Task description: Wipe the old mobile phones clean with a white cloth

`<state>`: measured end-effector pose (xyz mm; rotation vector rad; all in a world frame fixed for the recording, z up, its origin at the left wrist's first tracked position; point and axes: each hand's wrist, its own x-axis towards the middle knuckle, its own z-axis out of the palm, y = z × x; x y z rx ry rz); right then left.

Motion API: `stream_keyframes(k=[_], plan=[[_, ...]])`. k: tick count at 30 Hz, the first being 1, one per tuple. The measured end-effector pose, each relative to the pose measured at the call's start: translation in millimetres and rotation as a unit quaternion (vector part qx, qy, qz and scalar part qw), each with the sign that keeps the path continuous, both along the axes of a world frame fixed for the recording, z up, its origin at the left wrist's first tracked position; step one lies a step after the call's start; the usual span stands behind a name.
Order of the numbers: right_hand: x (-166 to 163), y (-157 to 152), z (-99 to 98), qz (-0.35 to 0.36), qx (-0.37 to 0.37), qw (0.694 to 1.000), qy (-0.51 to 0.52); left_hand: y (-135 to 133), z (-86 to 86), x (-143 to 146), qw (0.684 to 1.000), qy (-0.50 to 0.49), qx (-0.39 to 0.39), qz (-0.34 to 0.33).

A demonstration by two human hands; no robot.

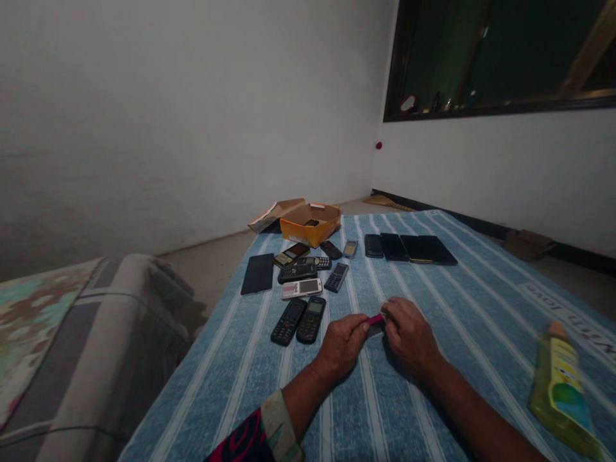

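Observation:
Between my hands, a little above the cloth, is a slim pink object (376,319), seen edge-on; its kind is unclear. My left hand (341,343) pinches one end with thumb and fingers. The other end sits in the closed fingers of my right hand (409,333), where a bit of something whitish shows. Two black keypad phones, one (289,322) beside the other (311,319), lie left of my left hand. Beyond them are a white-and-pink phone (301,289), a dark grey phone (336,277) and several more keypad phones.
An open orange box (310,232) stands at the far end with a dark item inside. Dark flat devices (394,247) lie in a row at the back right, and a black tablet-like slab (257,274) at left. A yellow-green bottle (563,391) is at right on the striped cloth (481,359).

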<state>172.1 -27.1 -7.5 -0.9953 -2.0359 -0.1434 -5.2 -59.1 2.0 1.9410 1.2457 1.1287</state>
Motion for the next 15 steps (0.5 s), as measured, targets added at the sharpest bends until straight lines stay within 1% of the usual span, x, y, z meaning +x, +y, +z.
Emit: stream_keyframes(k=[2, 5, 10, 15], plan=[[-2.2, -3.3, 1.6, -0.005, 0.022, 0.999, -0.036, 0.3, -1.1, 0.1, 1.0, -0.003, 0.002, 0.0], [-9.9, -9.7, 2.3, 0.019, 0.038, 0.997, -0.067, 1.2, -3.3, 0.4, 1.0, -0.012, 0.002, 0.0], [-22.6, -16.1, -0.9, 0.061, 0.043, 0.996, -0.055, 2.1, -3.2, -0.1, 0.999, -0.031, 0.002, -0.011], [-22.7, -14.3, -1.0, 0.068, 0.038, 0.996, -0.047, 1.3, -0.3, -0.4, 0.999, -0.042, -0.009, -0.009]])
